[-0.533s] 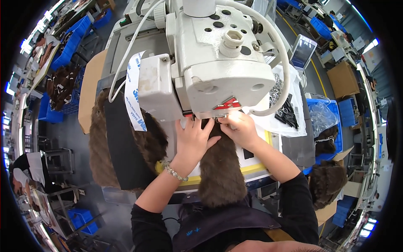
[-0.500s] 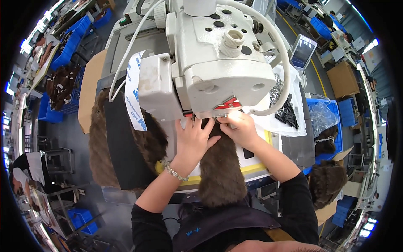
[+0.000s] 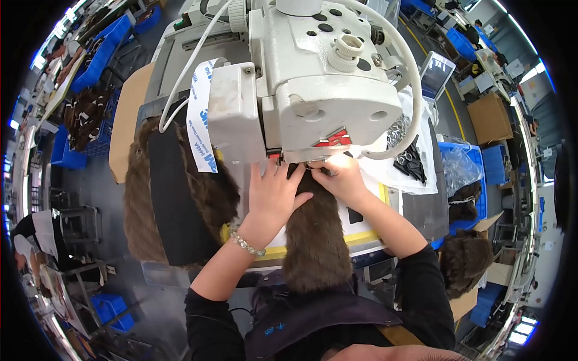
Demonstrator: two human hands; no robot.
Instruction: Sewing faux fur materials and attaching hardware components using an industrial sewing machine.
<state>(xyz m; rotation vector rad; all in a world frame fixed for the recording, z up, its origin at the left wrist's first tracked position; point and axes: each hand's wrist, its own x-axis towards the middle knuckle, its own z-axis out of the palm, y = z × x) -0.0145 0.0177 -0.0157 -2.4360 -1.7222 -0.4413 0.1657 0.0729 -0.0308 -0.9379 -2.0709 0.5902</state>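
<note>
A strip of brown fur [image 3: 318, 249] runs from beneath the head of a white sewing machine [image 3: 340, 108] toward my lap. My left hand [image 3: 270, 195] lies flat with fingers spread, its forefinger and thumb at the strip's left edge. The fingers of my right hand [image 3: 344, 180] are pinched together at the strip's far end, close under the machine head. A small metallic bit shows at those fingertips, too hidden to name. A beaded bracelet [image 3: 247, 242] circles my left wrist.
Left of my hands lies a larger brown fur piece [image 3: 137, 210] with a black band [image 3: 174, 204]. Black clips [image 3: 408, 162] and metal rings [image 3: 396, 133] lie on white sheeting at right. A blue crate [image 3: 481, 201] holds clear plastic. More brown fur [image 3: 465, 262] sits beside me.
The view has shifted slightly, so the machine appears a little higher and to the right. Both hands keep nearly the same place on the fur strip.
</note>
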